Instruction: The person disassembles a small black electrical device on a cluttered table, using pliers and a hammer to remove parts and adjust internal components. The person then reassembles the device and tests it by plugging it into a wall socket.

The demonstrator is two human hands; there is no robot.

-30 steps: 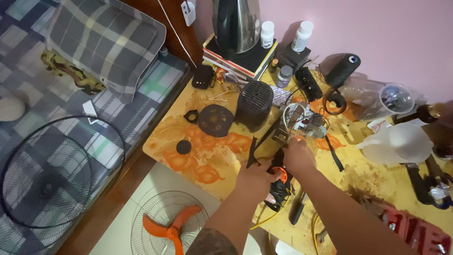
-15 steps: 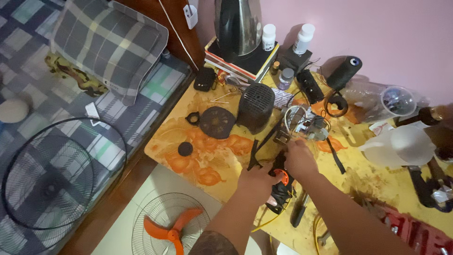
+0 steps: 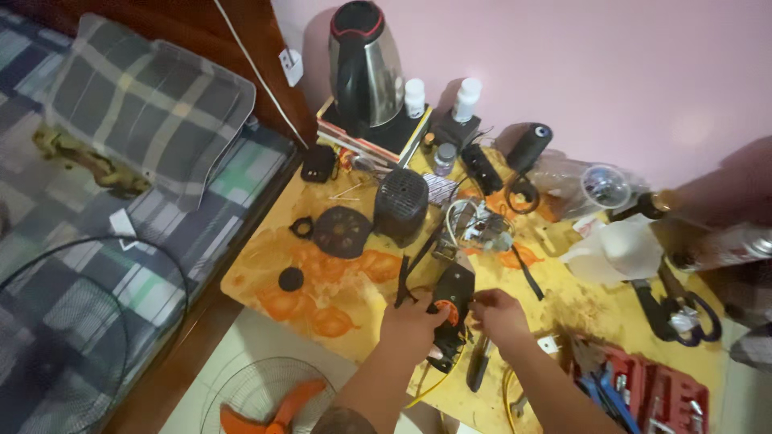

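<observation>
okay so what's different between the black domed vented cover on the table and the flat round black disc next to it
The domed vented cover stands tall, a slatted shell; the flat round disc lies low on the yellow table. The cover's surface is ribbed with slits; the disc shows a few holes around its middle. The cover sits nearer the kettle; the disc sits left of it. Both are black, and neither hand touches them.

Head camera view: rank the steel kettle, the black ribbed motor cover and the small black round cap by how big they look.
1. steel kettle
2. black ribbed motor cover
3. small black round cap
All stand on the table at similar range, so the order seems safe.
</observation>
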